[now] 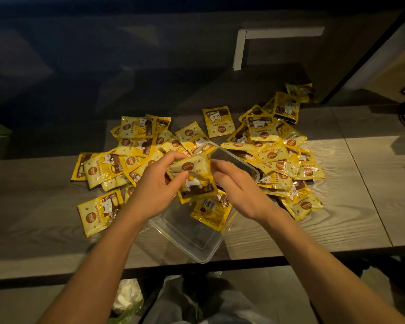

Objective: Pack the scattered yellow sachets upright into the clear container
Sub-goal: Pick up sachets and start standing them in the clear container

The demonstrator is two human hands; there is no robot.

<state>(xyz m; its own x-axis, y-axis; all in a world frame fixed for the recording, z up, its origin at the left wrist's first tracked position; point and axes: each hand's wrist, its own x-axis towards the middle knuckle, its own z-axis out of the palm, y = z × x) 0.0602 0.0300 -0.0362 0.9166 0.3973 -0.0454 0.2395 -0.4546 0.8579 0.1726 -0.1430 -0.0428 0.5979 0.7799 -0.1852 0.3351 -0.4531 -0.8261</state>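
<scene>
Our left hand (154, 190) and right hand (241, 188) both grip one sachet (192, 176) over the container (197, 239); others litter the bench (337, 218).

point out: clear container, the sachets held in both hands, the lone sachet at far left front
clear container (198, 250): head view, bare near wall.
held sachets (194, 181): head view, front face between the hands.
lone sachet (98, 212): head view, middle of its printed face, flat on the table.

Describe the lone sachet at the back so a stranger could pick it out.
Start at the clear container mid-table, then look past its far corner. Between the left and right heaps, one yellow sachet lies flat and alone on dark tabletop, overlapping none, cat picture on top.
</scene>
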